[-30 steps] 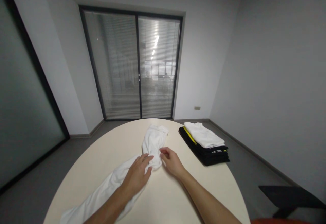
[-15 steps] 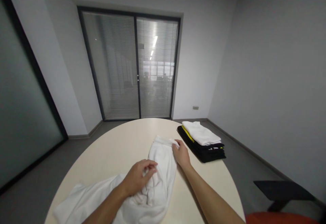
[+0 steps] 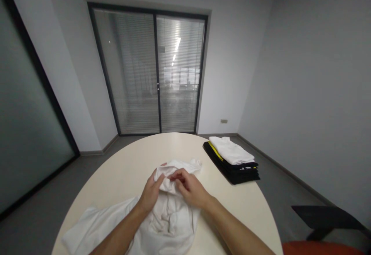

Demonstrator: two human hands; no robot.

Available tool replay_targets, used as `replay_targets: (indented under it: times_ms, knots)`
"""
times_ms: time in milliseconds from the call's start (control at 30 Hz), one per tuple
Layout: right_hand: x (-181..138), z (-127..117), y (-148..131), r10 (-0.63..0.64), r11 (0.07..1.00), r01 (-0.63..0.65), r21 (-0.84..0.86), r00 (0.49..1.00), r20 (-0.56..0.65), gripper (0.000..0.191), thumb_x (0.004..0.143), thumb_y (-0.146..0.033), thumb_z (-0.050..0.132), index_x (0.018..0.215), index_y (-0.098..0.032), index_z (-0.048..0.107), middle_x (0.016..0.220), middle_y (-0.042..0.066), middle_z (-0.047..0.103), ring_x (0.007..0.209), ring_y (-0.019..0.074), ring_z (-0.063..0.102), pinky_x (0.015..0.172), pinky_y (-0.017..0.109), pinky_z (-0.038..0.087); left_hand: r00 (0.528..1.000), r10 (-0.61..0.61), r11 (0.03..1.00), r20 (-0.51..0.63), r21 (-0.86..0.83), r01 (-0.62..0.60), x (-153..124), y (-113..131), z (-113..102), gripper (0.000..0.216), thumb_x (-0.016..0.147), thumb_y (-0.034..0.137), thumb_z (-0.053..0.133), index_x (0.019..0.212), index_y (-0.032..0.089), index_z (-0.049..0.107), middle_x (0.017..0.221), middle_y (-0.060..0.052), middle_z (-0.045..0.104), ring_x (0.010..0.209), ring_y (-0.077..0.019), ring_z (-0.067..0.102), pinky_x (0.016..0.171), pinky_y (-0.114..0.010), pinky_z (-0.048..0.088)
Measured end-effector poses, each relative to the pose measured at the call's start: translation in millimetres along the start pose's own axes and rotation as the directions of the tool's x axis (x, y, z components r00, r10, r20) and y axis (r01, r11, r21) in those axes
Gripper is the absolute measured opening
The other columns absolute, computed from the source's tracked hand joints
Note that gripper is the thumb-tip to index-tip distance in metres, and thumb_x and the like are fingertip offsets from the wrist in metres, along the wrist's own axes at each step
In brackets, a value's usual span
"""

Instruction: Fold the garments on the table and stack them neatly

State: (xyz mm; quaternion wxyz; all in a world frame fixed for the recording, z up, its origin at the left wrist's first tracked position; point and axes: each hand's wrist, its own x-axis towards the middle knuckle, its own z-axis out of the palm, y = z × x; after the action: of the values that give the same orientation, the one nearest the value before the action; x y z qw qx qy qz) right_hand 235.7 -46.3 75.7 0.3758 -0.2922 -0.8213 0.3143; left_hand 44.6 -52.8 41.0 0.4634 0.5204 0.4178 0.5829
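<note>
A crumpled white garment (image 3: 174, 224) lies across the near part of the table, one portion spreading to the lower left. My left hand (image 3: 150, 191) is closed on the raised far end of the cloth, its thumb on top. Close beside it, my right hand (image 3: 189, 187) has curled fingers pinching the same end near a fold. Part of the cloth's edge sticks out beyond my right hand. Which part of the garment I hold is not clear.
The round, pale table (image 3: 116, 170) carries a stack of folded clothes (image 3: 232, 158) at the right, white on top of black and yellow. A chair (image 3: 324, 224) with an orange seat stands at the lower right. Beyond the table is a glass door (image 3: 179, 104).
My left hand has moved up to the garment's far end and grips it. My right hand has shifted left and nearer. The far end is now gathered and lifted.
</note>
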Motion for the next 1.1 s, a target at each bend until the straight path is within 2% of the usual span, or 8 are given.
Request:
replay_targets:
  times_ms: [133,233,333,467,600,833,967,1100]
  knots:
    - [1,-32,34,-0.012,0.955,-0.050,-0.293,0.978,-0.208,0.038,0.083,-0.020,0.053,0.121,-0.021,0.057,0.123,0.011,0.063,0.116,0.0229,0.057,0.104,0.041,0.043,0.988,-0.128,0.967,-0.089,-0.231,0.105,5,-2,0,0.067,0.078,0.054,0.072,0.130,0.015,0.056,0.124,-0.013,0.068,0.119,-0.0293,0.062,0.099,-0.039,0.050]
    - [-4,-46,61,0.042,0.907,-0.081,-0.413,0.994,-0.104,0.067,0.074,-0.023,0.064,0.139,-0.020,0.048,0.154,0.014,0.038,0.144,0.0300,0.030,0.116,0.050,0.026,0.974,-0.207,0.932,-0.093,-0.322,0.168,3,0,0,0.063,0.074,0.052,0.076,0.123,0.017,0.060,0.114,-0.010,0.072,0.103,-0.0252,0.068,0.081,-0.030,0.054]
    - [-10,-50,78,0.175,0.886,-0.160,-0.435,0.984,-0.004,0.041,0.077,-0.020,0.060,0.118,-0.022,0.063,0.154,0.010,0.041,0.149,0.0314,0.019,0.118,0.056,0.015,0.961,-0.276,0.902,-0.006,-0.346,0.257,2,4,-5,0.051,0.073,0.044,0.080,0.112,0.015,0.065,0.098,-0.006,0.074,0.088,-0.0190,0.070,0.071,-0.023,0.052]
    - [-9,-62,72,0.277,0.943,-0.274,-0.191,0.961,-0.008,0.018,0.082,-0.021,0.054,0.097,-0.020,0.063,0.103,0.005,0.071,0.113,0.0255,0.060,0.112,0.054,0.030,0.943,-0.332,0.865,-0.035,-0.410,0.290,10,19,-22,0.039,0.077,0.033,0.077,0.109,0.014,0.065,0.089,-0.004,0.074,0.081,-0.0177,0.070,0.069,-0.024,0.053]
    - [-3,-78,54,0.365,0.892,-0.344,0.295,0.931,-0.018,0.031,0.087,-0.047,0.060,0.098,-0.019,0.060,0.090,0.004,0.070,0.079,0.0197,0.065,0.075,0.033,0.052,0.955,-0.289,0.851,-0.066,-0.475,0.225,22,31,-39,0.050,0.089,0.044,0.062,0.127,0.013,0.058,0.116,-0.014,0.070,0.103,-0.0250,0.069,0.090,-0.036,0.055]
    - [0,-78,63,0.447,0.802,-0.357,0.479,0.890,-0.087,0.057,0.085,-0.057,0.062,0.126,-0.017,0.058,0.110,0.011,0.071,0.092,0.0227,0.068,0.079,0.032,0.054,0.986,-0.075,0.912,-0.152,0.390,0.129,5,5,-20,0.104,0.073,0.053,0.077,0.156,0.024,0.021,0.160,-0.020,0.023,0.139,-0.0346,0.041,0.111,-0.050,0.038]
    - [-13,-87,67,0.433,0.859,-0.438,0.266,0.898,0.080,0.090,0.075,-0.045,0.076,0.152,-0.023,0.035,0.140,0.010,0.057,0.120,0.0229,0.059,0.101,0.036,0.048,0.977,0.100,0.592,0.188,0.778,-0.211,-21,14,2,0.081,0.067,0.046,0.082,0.140,0.030,0.054,0.147,-0.011,0.042,0.133,-0.0350,0.044,0.113,-0.051,0.035]
    - [-23,-91,66,0.381,0.910,-0.408,0.076,0.894,0.234,0.120,0.059,-0.035,0.088,0.158,-0.024,0.021,0.151,0.010,0.046,0.132,0.0256,0.050,0.114,0.042,0.035,0.884,-0.045,0.555,0.466,0.747,-0.366,-39,34,14,0.071,0.066,0.047,0.083,0.133,0.036,0.061,0.126,-0.006,0.058,0.113,-0.0284,0.059,0.100,-0.039,0.047]
